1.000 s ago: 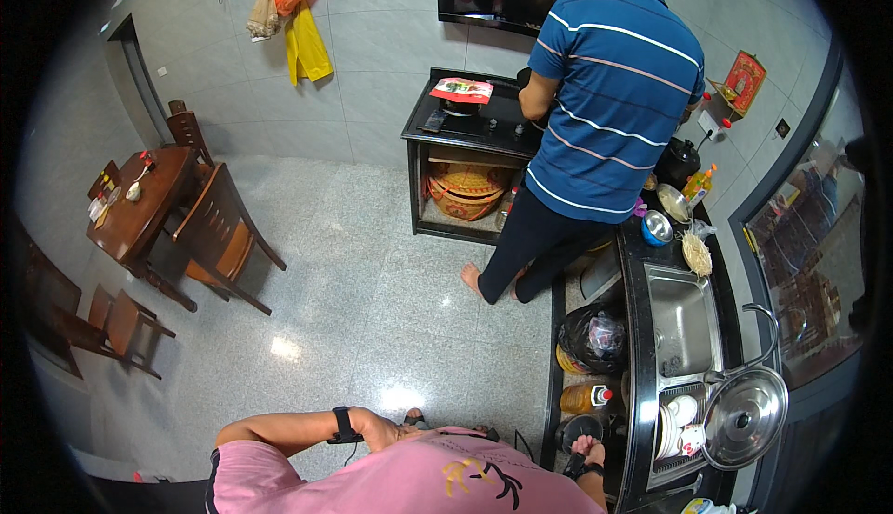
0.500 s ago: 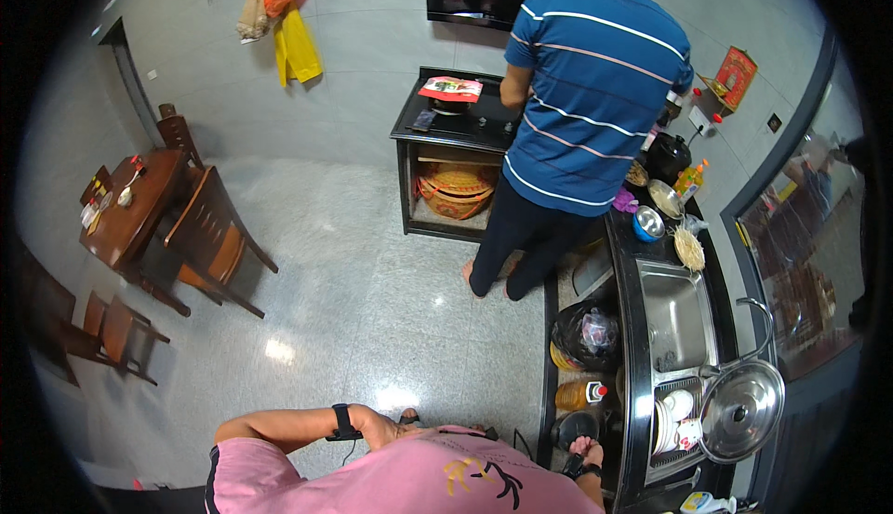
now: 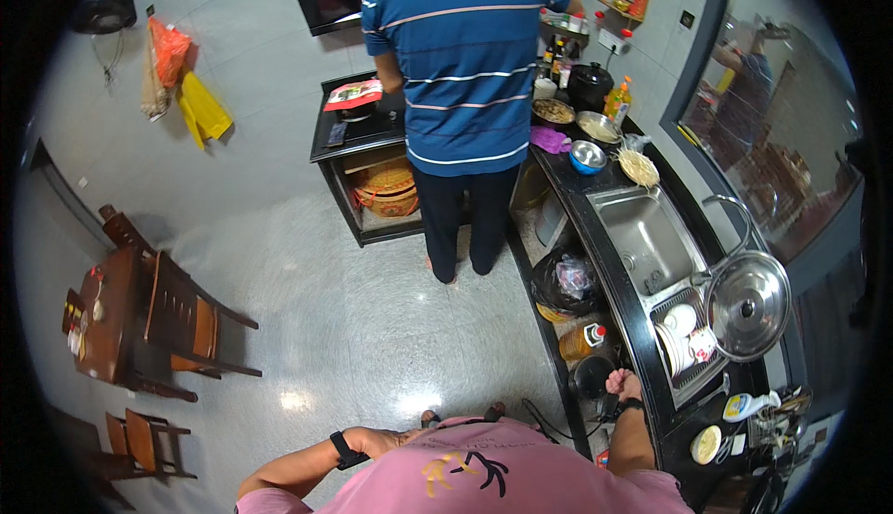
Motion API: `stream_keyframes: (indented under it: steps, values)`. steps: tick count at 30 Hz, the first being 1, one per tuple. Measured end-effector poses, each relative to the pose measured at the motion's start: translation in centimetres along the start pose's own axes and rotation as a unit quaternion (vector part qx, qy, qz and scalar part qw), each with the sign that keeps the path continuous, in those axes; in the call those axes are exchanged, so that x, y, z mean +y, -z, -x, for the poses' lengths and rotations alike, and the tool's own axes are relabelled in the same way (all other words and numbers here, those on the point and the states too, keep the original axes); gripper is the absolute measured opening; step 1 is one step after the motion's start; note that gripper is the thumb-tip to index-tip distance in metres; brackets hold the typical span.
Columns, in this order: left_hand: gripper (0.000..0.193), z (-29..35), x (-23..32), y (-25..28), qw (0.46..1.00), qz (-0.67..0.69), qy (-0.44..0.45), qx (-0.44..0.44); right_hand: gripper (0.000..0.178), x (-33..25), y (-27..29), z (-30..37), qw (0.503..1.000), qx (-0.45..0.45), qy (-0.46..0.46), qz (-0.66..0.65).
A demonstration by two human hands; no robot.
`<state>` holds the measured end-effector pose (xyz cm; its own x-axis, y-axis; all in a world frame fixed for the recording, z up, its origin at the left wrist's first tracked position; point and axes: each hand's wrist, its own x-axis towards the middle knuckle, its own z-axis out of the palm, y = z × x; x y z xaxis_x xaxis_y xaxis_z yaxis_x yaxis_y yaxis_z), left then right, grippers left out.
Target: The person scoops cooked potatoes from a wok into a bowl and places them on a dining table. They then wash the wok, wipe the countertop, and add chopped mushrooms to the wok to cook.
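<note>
Left hand [image 3: 377, 441] at pink shirt [image 3: 549, 481], grip unclear; right hand [image 3: 623, 384] curled beside black counter [image 3: 614, 176], grey floor [image 3: 372, 328] below.

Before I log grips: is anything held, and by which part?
Nothing shows held in the right hand, curled by the counter. The left hand is partly hidden by the shirt, so I cannot tell.

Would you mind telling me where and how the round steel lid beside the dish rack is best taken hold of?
The lid is probably best gripped by its dark knob, coming from above: the knob sits at the middle of the broad disc, faces the camera, and nothing covers it. The right hand is the nearer of the two.
</note>
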<state>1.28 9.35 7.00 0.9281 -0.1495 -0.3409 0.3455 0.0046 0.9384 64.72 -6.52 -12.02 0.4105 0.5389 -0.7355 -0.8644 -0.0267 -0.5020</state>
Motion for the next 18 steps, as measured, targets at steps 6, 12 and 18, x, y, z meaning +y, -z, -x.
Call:
stream_keyframes:
  steps: [6, 12, 18]
  values:
    - [0.097, 0.2, 1.8, 0.3, 0.996, 0.084, 0.03, 0.0, 0.04, -2.0, 0.7, 1.7, 0.984, 0.165, 0.069, -0.008]
    - [0.093, 0.1, 2.7, 0.2, 0.991, 0.129, 0.045, 0.012, 0.044, -2.1, 1.2, 3.1, 0.989, 0.118, 0.085, -0.031]
    - [0.089, 0.0, 3.4, -0.1, 0.982, 0.175, 0.061, 0.03, 0.038, -3.1, 1.6, 1.9, 0.948, 0.265, 0.175, 0.013]
